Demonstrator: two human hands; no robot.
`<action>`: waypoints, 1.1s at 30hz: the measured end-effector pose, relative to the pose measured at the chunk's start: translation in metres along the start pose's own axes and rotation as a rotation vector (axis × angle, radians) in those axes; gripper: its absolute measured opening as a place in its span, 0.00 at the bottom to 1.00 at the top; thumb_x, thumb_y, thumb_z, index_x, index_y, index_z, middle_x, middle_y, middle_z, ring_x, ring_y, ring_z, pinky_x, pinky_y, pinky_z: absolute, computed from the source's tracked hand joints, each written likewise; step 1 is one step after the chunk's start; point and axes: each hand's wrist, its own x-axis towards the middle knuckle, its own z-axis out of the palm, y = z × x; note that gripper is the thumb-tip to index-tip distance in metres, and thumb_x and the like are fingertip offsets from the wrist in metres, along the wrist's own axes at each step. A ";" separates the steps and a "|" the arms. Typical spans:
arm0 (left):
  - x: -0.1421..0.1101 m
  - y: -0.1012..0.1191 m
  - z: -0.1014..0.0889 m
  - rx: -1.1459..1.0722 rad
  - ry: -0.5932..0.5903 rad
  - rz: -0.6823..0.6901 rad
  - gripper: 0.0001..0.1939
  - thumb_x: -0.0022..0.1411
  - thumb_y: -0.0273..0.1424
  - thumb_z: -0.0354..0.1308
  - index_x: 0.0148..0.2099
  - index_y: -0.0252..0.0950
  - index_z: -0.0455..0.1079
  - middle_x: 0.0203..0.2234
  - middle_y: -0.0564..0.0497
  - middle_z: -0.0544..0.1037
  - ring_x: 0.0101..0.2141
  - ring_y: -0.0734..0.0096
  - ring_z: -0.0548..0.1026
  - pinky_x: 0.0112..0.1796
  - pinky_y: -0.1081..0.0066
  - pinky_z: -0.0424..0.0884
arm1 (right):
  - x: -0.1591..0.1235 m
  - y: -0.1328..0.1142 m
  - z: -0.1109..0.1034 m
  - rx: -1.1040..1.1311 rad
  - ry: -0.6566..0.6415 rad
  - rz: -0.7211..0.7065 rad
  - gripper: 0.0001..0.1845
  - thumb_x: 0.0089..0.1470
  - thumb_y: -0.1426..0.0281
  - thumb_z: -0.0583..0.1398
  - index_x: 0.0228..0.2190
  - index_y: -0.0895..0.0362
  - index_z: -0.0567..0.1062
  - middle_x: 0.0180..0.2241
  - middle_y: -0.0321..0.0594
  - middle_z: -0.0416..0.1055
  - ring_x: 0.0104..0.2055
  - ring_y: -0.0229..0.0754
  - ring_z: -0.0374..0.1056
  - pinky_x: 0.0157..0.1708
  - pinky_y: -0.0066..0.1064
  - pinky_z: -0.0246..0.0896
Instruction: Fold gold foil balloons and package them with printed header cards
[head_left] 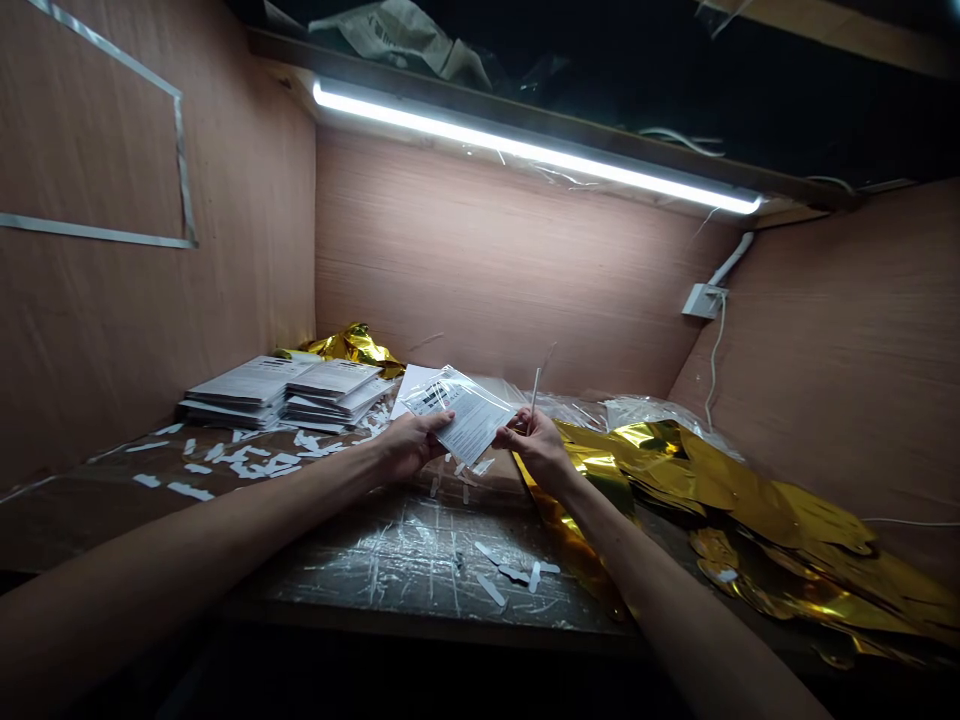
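My left hand (pixel 412 443) is closed on the left edge of a printed packet (pixel 469 418), its thumb lying over the front. The packet is a white card with small print inside a clear, shiny plastic sleeve, tilted above the table. At its right corner my right hand (pixel 541 450) has its fingers pinched together, with the fingertips at the sleeve. A thin white stick (pixel 535 388) stands up from between those fingers; its lower end is hidden. Behind the packet a plain white sheet (pixel 411 385) partly shows.
Stacks of white printed packets (pixel 240 385) stand at the back left, with gold foil (pixel 356 345) behind. White paper scraps (pixel 255 460) litter the plastic-covered table (pixel 375 570). Flat gold foil sheets (pixel 720 480) cover the right side. Wooden panels enclose the bench under a tube light (pixel 525 145).
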 end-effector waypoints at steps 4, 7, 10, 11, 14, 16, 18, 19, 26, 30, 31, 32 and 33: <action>-0.002 -0.003 0.002 -0.011 -0.010 -0.028 0.08 0.67 0.19 0.58 0.46 0.23 0.76 0.41 0.34 0.83 0.36 0.61 0.83 0.39 0.65 0.83 | 0.000 0.000 0.001 0.082 -0.019 -0.004 0.31 0.38 0.65 0.78 0.29 0.52 0.61 0.25 0.27 0.69 0.27 0.38 0.73 0.35 0.38 0.77; -0.003 -0.004 0.004 -0.008 0.002 -0.057 0.07 0.68 0.21 0.58 0.45 0.23 0.76 0.40 0.35 0.83 0.35 0.61 0.83 0.37 0.65 0.83 | 0.000 -0.001 0.000 0.046 -0.024 -0.001 0.30 0.39 0.63 0.78 0.27 0.52 0.62 0.23 0.29 0.70 0.25 0.39 0.73 0.31 0.35 0.74; -0.002 -0.001 0.006 -0.001 -0.008 -0.066 0.07 0.68 0.21 0.58 0.45 0.24 0.76 0.39 0.36 0.83 0.35 0.62 0.83 0.36 0.66 0.83 | 0.000 -0.004 0.000 0.025 -0.030 -0.006 0.29 0.39 0.63 0.78 0.26 0.52 0.62 0.21 0.30 0.71 0.25 0.40 0.74 0.29 0.33 0.72; -0.001 0.002 0.005 -0.004 -0.012 -0.055 0.07 0.68 0.22 0.59 0.45 0.25 0.76 0.38 0.37 0.83 0.34 0.62 0.83 0.36 0.66 0.83 | 0.000 -0.005 -0.001 0.031 -0.038 -0.006 0.30 0.39 0.64 0.78 0.26 0.52 0.61 0.21 0.30 0.71 0.25 0.41 0.74 0.29 0.33 0.72; 0.004 0.013 0.000 -0.042 0.009 0.013 0.07 0.68 0.24 0.59 0.46 0.27 0.76 0.37 0.41 0.83 0.32 0.65 0.82 0.35 0.68 0.83 | 0.000 -0.008 0.000 0.043 -0.054 -0.007 0.31 0.39 0.64 0.78 0.27 0.51 0.60 0.21 0.29 0.72 0.25 0.42 0.76 0.29 0.33 0.71; 0.005 0.017 -0.004 -0.066 0.037 0.053 0.07 0.68 0.24 0.59 0.47 0.28 0.76 0.36 0.43 0.83 0.30 0.68 0.81 0.34 0.71 0.82 | 0.000 -0.009 0.000 0.040 -0.054 -0.007 0.32 0.39 0.64 0.78 0.27 0.51 0.59 0.21 0.29 0.72 0.25 0.43 0.76 0.28 0.33 0.71; 0.004 0.017 -0.005 -0.067 0.041 0.055 0.08 0.67 0.24 0.60 0.47 0.29 0.76 0.36 0.43 0.83 0.30 0.68 0.81 0.34 0.72 0.82 | -0.001 -0.010 0.002 0.031 -0.047 -0.010 0.33 0.39 0.63 0.78 0.27 0.51 0.58 0.21 0.29 0.73 0.25 0.42 0.76 0.28 0.33 0.71; 0.003 0.015 -0.005 -0.059 0.025 0.041 0.08 0.66 0.23 0.61 0.47 0.29 0.76 0.37 0.42 0.83 0.31 0.67 0.82 0.35 0.71 0.82 | -0.002 -0.010 0.004 0.022 -0.042 -0.009 0.33 0.39 0.62 0.78 0.27 0.51 0.58 0.21 0.29 0.73 0.25 0.42 0.76 0.28 0.33 0.71; 0.004 0.010 0.002 -0.051 0.086 0.007 0.04 0.65 0.19 0.60 0.41 0.26 0.75 0.33 0.41 0.83 0.28 0.66 0.81 0.31 0.71 0.81 | -0.005 -0.011 0.004 -0.249 -0.039 0.081 0.28 0.51 0.46 0.68 0.31 0.53 0.63 0.27 0.37 0.76 0.25 0.41 0.74 0.25 0.31 0.65; 0.010 0.025 -0.006 -0.099 0.168 0.039 0.03 0.66 0.21 0.58 0.40 0.28 0.73 0.31 0.42 0.83 0.27 0.67 0.81 0.30 0.71 0.81 | -0.005 -0.012 -0.003 -0.564 -0.009 -0.013 0.25 0.66 0.48 0.49 0.26 0.53 0.64 0.17 0.33 0.67 0.17 0.36 0.60 0.20 0.30 0.54; 0.011 0.027 -0.008 -0.109 0.179 0.051 0.03 0.66 0.21 0.58 0.41 0.29 0.73 0.31 0.43 0.83 0.28 0.66 0.81 0.30 0.70 0.81 | -0.005 -0.013 -0.003 -0.652 -0.010 -0.047 0.24 0.67 0.51 0.49 0.26 0.53 0.65 0.16 0.32 0.65 0.17 0.37 0.59 0.21 0.30 0.54; 0.012 0.029 -0.009 -0.116 0.185 0.065 0.03 0.66 0.22 0.58 0.41 0.29 0.73 0.32 0.42 0.83 0.28 0.65 0.81 0.29 0.69 0.82 | -0.006 -0.014 -0.003 -0.738 -0.019 -0.080 0.22 0.67 0.53 0.50 0.27 0.53 0.68 0.16 0.32 0.64 0.18 0.37 0.59 0.23 0.30 0.54; 0.013 0.030 -0.009 -0.120 0.187 0.079 0.04 0.65 0.22 0.58 0.41 0.29 0.73 0.32 0.42 0.83 0.28 0.64 0.81 0.29 0.68 0.82 | -0.006 -0.016 -0.002 -0.817 -0.028 -0.114 0.20 0.66 0.55 0.51 0.29 0.53 0.71 0.17 0.32 0.65 0.19 0.38 0.61 0.24 0.30 0.55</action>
